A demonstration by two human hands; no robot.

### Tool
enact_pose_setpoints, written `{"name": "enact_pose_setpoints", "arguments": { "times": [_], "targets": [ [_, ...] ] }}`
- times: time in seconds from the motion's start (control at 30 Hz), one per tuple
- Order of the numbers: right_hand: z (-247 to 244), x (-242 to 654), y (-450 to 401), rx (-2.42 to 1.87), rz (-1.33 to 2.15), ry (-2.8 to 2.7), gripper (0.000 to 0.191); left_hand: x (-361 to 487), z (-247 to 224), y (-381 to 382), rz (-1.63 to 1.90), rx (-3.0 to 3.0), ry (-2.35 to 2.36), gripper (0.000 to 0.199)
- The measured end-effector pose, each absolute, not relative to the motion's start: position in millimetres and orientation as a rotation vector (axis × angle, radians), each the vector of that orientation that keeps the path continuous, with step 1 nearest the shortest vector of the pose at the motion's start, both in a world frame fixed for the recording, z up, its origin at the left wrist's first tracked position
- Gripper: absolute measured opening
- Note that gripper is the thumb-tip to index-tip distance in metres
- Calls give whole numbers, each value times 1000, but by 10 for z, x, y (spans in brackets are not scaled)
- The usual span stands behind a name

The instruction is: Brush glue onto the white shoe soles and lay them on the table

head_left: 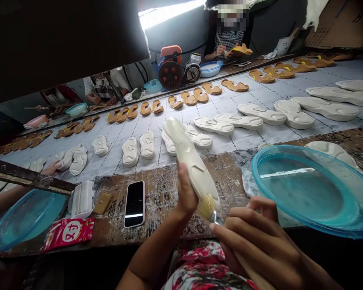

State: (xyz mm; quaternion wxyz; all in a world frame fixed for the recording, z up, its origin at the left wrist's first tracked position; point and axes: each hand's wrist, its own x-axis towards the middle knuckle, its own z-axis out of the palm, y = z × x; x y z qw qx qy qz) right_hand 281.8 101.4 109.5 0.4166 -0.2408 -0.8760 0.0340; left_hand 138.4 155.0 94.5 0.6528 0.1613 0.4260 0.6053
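Checking containers first: what did they hold?

Clear blue-rimmed basin at the right end of the bench held a shallow bluish liquid. A matching basin sat at the left end, contents harder to tell.

And the sole?

White foam sandal sole was clamped in the left hand, tilted up above the bench, left of the clear basin.

Right hand?

Right hand was closed around a wooden-handled brush, its yellowish bristles pressed against the sole's lower end.

Anything nearby?

Smartphone lay on the bench, left of both hands, not touching them.
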Motion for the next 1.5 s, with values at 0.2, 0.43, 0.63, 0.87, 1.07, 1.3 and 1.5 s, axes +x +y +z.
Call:
{"name": "enact_pose_setpoints", "arguments": {
  "times": [0.2, 0.43, 0.63, 0.87, 1.07, 1.3, 1.5],
  "targets": [
    [1024, 2834, 1013, -581, 134, -2142, 21, 1324, 1055, 1597, 1246, 222, 675, 65],
    [910, 2875, 1124, -580, 191, -1831, 24, 1385, 1280, 1596, 858, 246, 754, 38],
    [858, 2806, 1042, -497, 310, -1853, 19, 1306, 1111, 1638, 797, 204, 708, 47],
    [960, 3024, 1229, -649, 277, -1842, 15, 1292, 963, 1525, 1060, 239, 431, 75],
    [935, 3121, 1314, -614, 273, -2056, 12, 1260, 1059, 1482, 1152, 214, 511, 70],
    [1009, 2928, 1201, -731, 398, -1797, 15, 1364, 987, 1487, 1135, 276, 692, 62],
    [876, 2761, 1156, -611, 256, -2015, 17, 1326, 998, 1582, 1304, 173, 652, 73]
  ]
}}
